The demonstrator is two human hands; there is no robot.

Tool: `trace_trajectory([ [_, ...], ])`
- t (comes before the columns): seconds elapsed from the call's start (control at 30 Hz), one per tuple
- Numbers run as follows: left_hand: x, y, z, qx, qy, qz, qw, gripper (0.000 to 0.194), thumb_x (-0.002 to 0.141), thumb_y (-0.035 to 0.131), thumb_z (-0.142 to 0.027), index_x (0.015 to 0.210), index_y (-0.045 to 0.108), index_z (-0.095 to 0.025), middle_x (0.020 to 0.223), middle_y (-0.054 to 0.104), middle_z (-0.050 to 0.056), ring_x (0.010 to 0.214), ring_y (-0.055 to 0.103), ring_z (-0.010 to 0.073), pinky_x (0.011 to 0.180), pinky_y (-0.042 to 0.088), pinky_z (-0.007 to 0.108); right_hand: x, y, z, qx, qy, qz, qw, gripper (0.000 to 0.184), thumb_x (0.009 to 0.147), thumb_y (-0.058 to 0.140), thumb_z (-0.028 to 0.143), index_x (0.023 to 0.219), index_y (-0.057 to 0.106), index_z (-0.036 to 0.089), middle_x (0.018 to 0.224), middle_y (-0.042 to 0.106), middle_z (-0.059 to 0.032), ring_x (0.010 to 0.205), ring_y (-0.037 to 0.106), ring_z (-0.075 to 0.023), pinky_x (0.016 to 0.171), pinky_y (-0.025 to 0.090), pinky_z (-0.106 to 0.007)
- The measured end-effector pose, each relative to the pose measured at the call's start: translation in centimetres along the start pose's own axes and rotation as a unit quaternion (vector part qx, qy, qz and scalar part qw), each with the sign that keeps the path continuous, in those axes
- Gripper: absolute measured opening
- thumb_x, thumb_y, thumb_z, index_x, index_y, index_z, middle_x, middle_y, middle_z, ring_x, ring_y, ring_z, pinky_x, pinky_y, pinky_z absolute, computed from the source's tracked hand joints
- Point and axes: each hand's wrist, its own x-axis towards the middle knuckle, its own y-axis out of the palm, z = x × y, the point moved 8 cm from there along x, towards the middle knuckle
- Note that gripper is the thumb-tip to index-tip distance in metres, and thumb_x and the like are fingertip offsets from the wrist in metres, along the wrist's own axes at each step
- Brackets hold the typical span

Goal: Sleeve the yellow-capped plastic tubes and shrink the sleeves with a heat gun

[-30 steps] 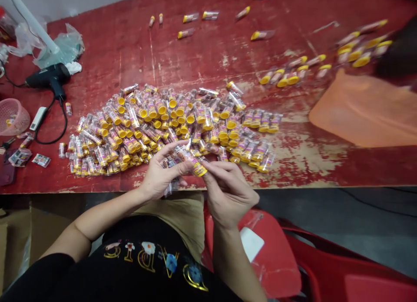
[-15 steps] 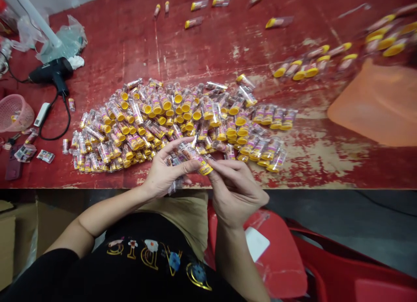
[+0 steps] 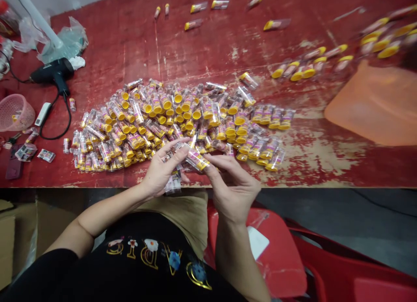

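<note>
- Left hand (image 3: 161,172): fingers curled narrow around the tube's far end, a clear film strip (image 3: 172,183) hanging below them.
- Right hand (image 3: 233,187): fingertips pinch narrowly at the yellow-capped plastic tube (image 3: 196,160), apparently to steady it.
- Tube sits between both hands' fingers; pile of tubes (image 3: 156,115) lies ahead of the fingers on the red table (image 3: 107,41).
- Versus earlier frame: tube lies flatter.

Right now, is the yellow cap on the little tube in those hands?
On. The yellow cap closes the end of the clear tube between the left hand and right hand.
</note>
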Motion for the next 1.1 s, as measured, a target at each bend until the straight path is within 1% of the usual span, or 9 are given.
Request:
trace_trajectory([
  [0.17,0.0,-0.8,-0.3,0.026,0.040,-0.025,0.999,0.054,0.079,0.086,-0.052,0.123,0.073,-0.024,0.093,0.072,0.000,0.050,0.058,0.0058,0.048,0.053,0.022,0.3,-0.8,-1.2,0.025,0.060,0.014,0.998,0.023,0.098,0.069,0.036,0.116,0.080,0.030,0.104,0.078,-0.0051,0.090,0.074,-0.0161,0.074,0.064,-0.028],
  [0.33,-0.4,1.1,-0.2,0.103,0.087,0.047,0.990,0.052,0.069,0.094,-0.047,0.112,0.079,-0.021,0.096,0.075,0.003,0.064,0.064,0.0089,0.058,0.058,0.022,0.3,0.1,-1.4,-0.057,0.086,0.206,0.973,0.049,0.082,0.085,0.040,0.128,0.074,0.025,0.114,0.077,-0.0084,0.095,0.074,-0.0188,0.081,0.063,-0.031],
  [0.4,-0.6,1.7,0.7,0.106,0.060,0.068,0.990,0.059,0.072,0.092,-0.049,0.122,0.076,-0.022,0.098,0.075,0.004,0.062,0.064,0.0091,0.055,0.058,0.023,0.0,-0.9,-1.5,-0.083,0.095,0.218,0.968,0.042,0.086,0.081,0.041,0.123,0.075,0.023,0.113,0.076,-0.0091,0.096,0.073,-0.0191,0.082,0.063,-0.032],
  [0.47,-0.8,1.8,1.4,0.095,0.038,0.064,0.993,0.061,0.078,0.087,-0.052,0.129,0.073,-0.022,0.098,0.076,0.005,0.061,0.065,0.0093,0.052,0.057,0.022,-0.1,-3.1,-1.9,-0.092,0.095,0.165,0.977,0.032,0.089,0.077,0.040,0.116,0.075,0.022,0.112,0.075,-0.0085,0.099,0.073,-0.0198,0.086,0.062,-0.034],
  [0.57,-0.8,1.1,2.0,0.073,0.018,0.043,0.996,0.057,0.083,0.081,-0.055,0.126,0.073,-0.018,0.092,0.075,0.005,0.058,0.065,0.0083,0.050,0.055,0.019,-0.3,-8.1,-2.9,-0.108,0.036,-0.011,0.993,0.022,0.083,0.083,0.037,0.099,0.075,0.022,0.107,0.072,-0.0071,0.106,0.072,-0.0229,0.095,0.060,-0.040],
  [0.63,-0.7,0.6,2.3,0.061,0.010,0.035,0.997,0.056,0.083,0.081,-0.055,0.122,0.073,-0.017,0.087,0.074,0.004,0.056,0.063,0.0071,0.049,0.054,0.018,-1.0,-11.2,-4.2,-0.142,-0.013,-0.121,0.982,0.024,0.079,0.086,0.037,0.090,0.073,0.021,0.103,0.069,-0.0069,0.104,0.072,-0.0249,0.096,0.059,-0.043],
  [0.7,-0.6,0.1,2.6,0.052,0.004,0.031,0.998,0.055,0.082,0.083,-0.054,0.120,0.073,-0.016,0.084,0.072,0.003,0.055,0.063,0.0066,0.048,0.054,0.017,-1.7,-12.8,-6.3,-0.209,-0.025,-0.178,0.961,0.029,0.080,0.084,0.044,0.087,0.071,0.020,0.098,0.068,-0.0075,0.098,0.072,-0.0253,0.094,0.059,-0.045],
  [0.87,-0.8,0.2,3.2,0.045,-0.012,0.035,0.998,0.052,0.081,0.084,-0.051,0.118,0.073,-0.016,0.084,0.072,0.002,0.055,0.063,0.0061,0.048,0.053,0.017,-2.2,-13.3,-10.9,-0.309,0.006,-0.168,0.936,0.038,0.082,0.076,0.054,0.085,0.074,0.017,0.087,0.067,-0.0080,0.087,0.068,-0.0236,0.084,0.059,-0.042],
  [1.1,-1.1,0.6,3.6,0.045,-0.028,0.052,0.997,0.049,0.082,0.084,-0.048,0.119,0.074,-0.017,0.083,0.072,0.002,0.056,0.063,0.0061,0.049,0.052,0.017,-2.3,-14.0,-11.1,-0.269,0.028,-0.179,0.946,0.032,0.076,0.083,0.046,0.085,0.078,0.016,0.089,0.068,-0.0079,0.092,0.069,-0.0244,0.094,0.056,-0.044],
])
